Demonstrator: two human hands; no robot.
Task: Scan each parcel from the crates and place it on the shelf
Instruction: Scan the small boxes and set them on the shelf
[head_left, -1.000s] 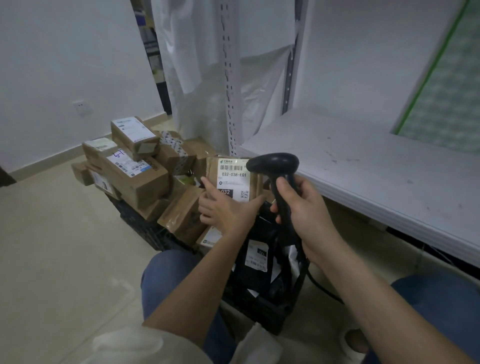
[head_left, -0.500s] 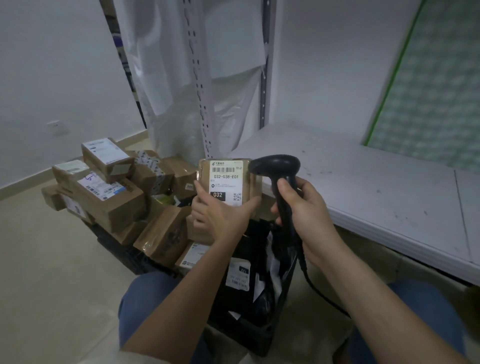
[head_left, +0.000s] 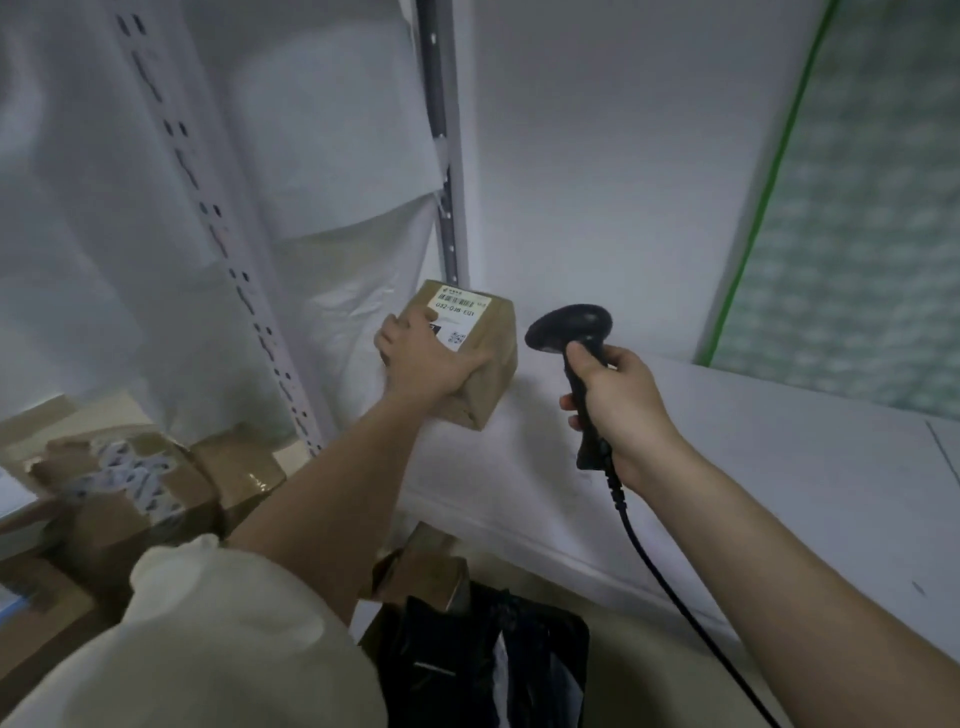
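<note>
The small brown cardboard parcel (head_left: 470, 353) with a white printed label on its top face sat tilted at the back left corner of the white shelf (head_left: 753, 457), close to the grey upright post (head_left: 447, 171). Whether its lower edge touched the shelf surface I could not tell. The left hand (head_left: 423, 358) gripped it from above, fingers curled over the near side and part of the label, thumb along the right face. Just to the right, apart from the parcel, the right hand (head_left: 618, 400) was wrapped around the handle of a black handheld barcode scanner (head_left: 571, 338), its head pointing left toward the parcel and its black cable (head_left: 670, 587) trailing down past the shelf edge. Below the shelf, on the left, lay several more brown cardboard boxes (head_left: 130, 499), one with patterned white tape. Near the person's pale sleeve (head_left: 218, 639), black plastic mailer bags (head_left: 483, 660) lay heaped. A perforated white upright (head_left: 218, 234) and white plastic sheeting (head_left: 337, 208) stood behind.
</note>
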